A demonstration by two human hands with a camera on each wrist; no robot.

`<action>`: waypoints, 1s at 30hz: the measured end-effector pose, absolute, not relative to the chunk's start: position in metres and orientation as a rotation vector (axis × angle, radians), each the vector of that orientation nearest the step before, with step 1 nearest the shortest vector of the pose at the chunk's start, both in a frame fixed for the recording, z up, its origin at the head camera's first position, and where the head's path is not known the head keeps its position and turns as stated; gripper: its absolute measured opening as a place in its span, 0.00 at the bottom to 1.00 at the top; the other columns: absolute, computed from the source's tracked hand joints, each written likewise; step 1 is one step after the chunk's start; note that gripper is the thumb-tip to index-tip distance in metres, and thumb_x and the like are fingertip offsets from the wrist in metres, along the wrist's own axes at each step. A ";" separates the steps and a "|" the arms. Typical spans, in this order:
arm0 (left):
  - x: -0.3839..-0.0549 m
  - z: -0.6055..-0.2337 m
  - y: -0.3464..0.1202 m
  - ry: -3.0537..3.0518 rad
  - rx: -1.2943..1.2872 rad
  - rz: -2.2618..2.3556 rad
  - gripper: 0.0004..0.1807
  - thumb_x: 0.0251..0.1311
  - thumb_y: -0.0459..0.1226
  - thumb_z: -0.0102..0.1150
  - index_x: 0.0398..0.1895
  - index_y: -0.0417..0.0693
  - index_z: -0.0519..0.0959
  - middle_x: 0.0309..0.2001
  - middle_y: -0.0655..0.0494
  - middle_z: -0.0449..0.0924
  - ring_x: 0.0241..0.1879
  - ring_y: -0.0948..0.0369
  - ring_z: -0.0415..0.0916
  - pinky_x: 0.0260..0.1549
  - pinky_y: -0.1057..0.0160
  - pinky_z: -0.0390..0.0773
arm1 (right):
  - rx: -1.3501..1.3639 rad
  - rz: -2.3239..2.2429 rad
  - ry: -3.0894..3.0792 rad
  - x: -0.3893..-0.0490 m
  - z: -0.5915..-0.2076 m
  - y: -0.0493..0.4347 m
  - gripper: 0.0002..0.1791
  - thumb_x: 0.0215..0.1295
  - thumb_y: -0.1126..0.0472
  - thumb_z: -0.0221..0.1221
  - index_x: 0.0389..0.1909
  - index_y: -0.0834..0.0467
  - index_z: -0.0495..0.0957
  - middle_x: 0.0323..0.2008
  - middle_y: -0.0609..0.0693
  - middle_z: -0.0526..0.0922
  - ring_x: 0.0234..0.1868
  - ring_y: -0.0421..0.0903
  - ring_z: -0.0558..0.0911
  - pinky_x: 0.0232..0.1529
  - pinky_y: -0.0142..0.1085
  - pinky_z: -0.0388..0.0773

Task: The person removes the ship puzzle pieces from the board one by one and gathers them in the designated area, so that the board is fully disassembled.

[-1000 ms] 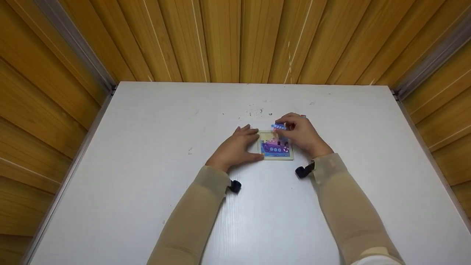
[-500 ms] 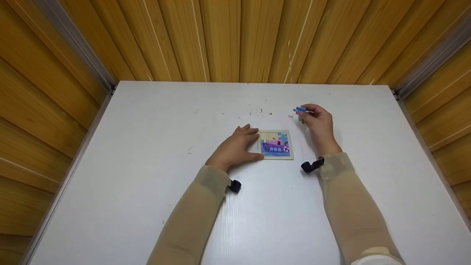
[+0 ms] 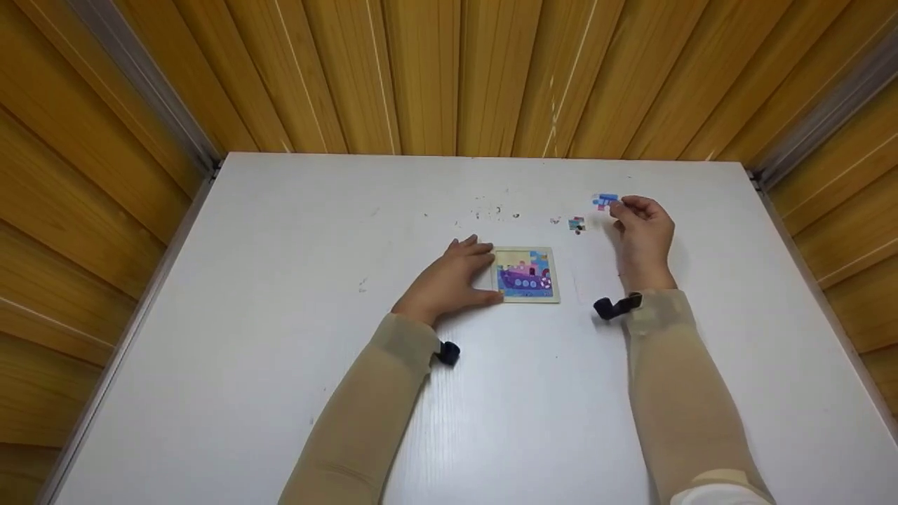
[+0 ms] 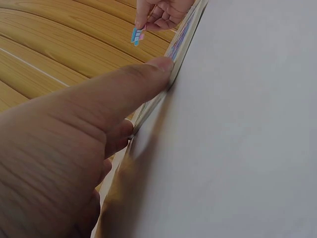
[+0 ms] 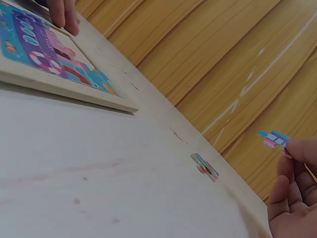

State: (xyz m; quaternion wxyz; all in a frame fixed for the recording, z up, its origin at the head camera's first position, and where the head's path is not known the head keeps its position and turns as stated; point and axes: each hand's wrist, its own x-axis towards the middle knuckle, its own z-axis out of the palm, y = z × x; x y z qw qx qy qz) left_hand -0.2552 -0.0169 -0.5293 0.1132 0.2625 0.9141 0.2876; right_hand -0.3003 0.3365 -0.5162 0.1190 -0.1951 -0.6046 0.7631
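Observation:
A small square tray puzzle [image 3: 527, 282] with a light wooden border lies in front of the person, showing a purple ship on blue. Bare tray shows at its upper left. My left hand [image 3: 449, 283] rests at its left side, thumb extended to the lower corner and fingertips on the upper one. Off to the upper right, my right hand [image 3: 644, 238] pinches a blue, white and pink jigsaw piece [image 3: 605, 201] between thumb and fingers. In the right wrist view that piece [image 5: 275, 139] is held up off the table.
Another loose jigsaw piece [image 3: 577, 224], multicoloured, lies on the white table [image 3: 280, 231] between the puzzle and the right hand. Dark specks [image 3: 487, 210] mark the surface beyond the puzzle. Wood-patterned panels [image 3: 421, 77] stand at the back and both sides.
My right hand has carried the pinched jigsaw piece from over the puzzle away to the upper right, bringing the other loose piece into full view. The left hand has stayed in place.

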 end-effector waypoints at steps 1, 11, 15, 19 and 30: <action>-0.255 -0.529 -0.017 2.682 0.763 0.843 0.47 0.67 0.59 0.80 0.84 0.49 0.75 0.89 0.58 0.67 0.94 0.55 0.48 0.96 0.53 0.43 | -0.579 2.247 -1.751 -0.300 -0.516 0.339 0.19 0.76 0.62 0.74 0.63 0.58 0.82 0.52 0.47 0.84 0.55 0.43 0.84 0.61 0.35 0.84; -0.256 -0.531 -0.016 2.689 0.734 0.839 0.48 0.66 0.59 0.80 0.84 0.50 0.75 0.89 0.59 0.67 0.94 0.56 0.48 0.96 0.53 0.42 | -0.590 2.248 -1.800 -0.295 -0.514 0.347 0.17 0.76 0.63 0.74 0.61 0.63 0.87 0.53 0.50 0.86 0.54 0.45 0.85 0.58 0.29 0.87; -0.256 -0.531 -0.015 2.691 0.734 0.840 0.48 0.66 0.59 0.80 0.84 0.50 0.75 0.89 0.59 0.67 0.94 0.56 0.49 0.96 0.54 0.42 | -0.631 2.182 -1.909 -0.295 -0.515 0.347 0.18 0.77 0.65 0.72 0.63 0.65 0.85 0.55 0.50 0.83 0.56 0.44 0.84 0.62 0.28 0.89; -0.256 -0.531 -0.015 2.693 0.742 0.831 0.48 0.66 0.59 0.80 0.84 0.50 0.75 0.89 0.59 0.67 0.94 0.56 0.49 0.96 0.53 0.42 | -0.693 1.883 -2.218 -0.296 -0.514 0.349 0.17 0.79 0.60 0.70 0.63 0.62 0.87 0.52 0.48 0.84 0.54 0.41 0.85 0.57 0.24 0.89; -0.256 -0.532 -0.015 2.696 0.756 0.824 0.47 0.67 0.59 0.79 0.84 0.50 0.75 0.88 0.59 0.67 0.94 0.56 0.49 0.96 0.54 0.41 | -0.676 1.295 -2.599 -0.292 -0.514 0.347 0.19 0.80 0.53 0.67 0.61 0.62 0.91 0.58 0.61 0.92 0.55 0.48 0.86 0.51 0.31 0.82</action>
